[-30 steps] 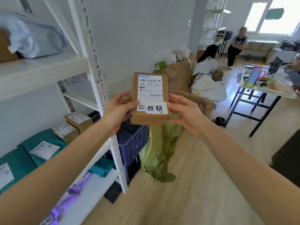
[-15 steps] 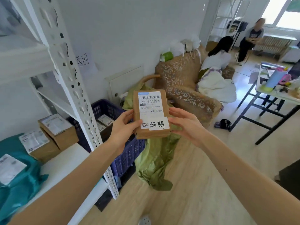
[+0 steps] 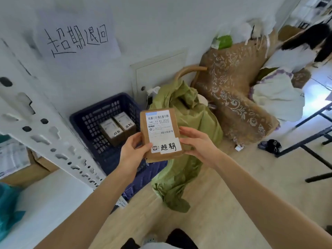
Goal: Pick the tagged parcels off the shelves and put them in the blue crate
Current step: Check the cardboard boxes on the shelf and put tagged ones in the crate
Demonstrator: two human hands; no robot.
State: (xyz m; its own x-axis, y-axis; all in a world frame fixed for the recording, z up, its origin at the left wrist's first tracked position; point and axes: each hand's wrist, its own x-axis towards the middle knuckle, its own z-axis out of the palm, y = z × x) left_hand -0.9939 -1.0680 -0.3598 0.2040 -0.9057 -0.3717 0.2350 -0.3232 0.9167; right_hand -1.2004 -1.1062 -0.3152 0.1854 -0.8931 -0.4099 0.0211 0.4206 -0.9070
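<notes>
A brown cardboard parcel (image 3: 160, 133) with a white shipping label and a handwritten white tag is held up between both hands. My left hand (image 3: 133, 152) grips its left edge, thumb on the front. My right hand (image 3: 198, 144) holds its right edge with fingers curled behind. The parcel hangs just right of and above the dark blue crate (image 3: 93, 114), which stands on the floor against the wall. Two tagged brown parcels (image 3: 117, 129) lie inside the crate.
A white perforated shelf post (image 3: 41, 126) rises at the left, with a white shelf board (image 3: 45, 203) and boxes below. A green sack (image 3: 181, 169) slumps right of the crate, then a patterned brown cushion (image 3: 233, 97). A black table frame (image 3: 309, 144) stands far right.
I have stepped closer and looked down; the crate now shows its inside with two parcels. Both hands carried the parcel lower, toward the crate.
</notes>
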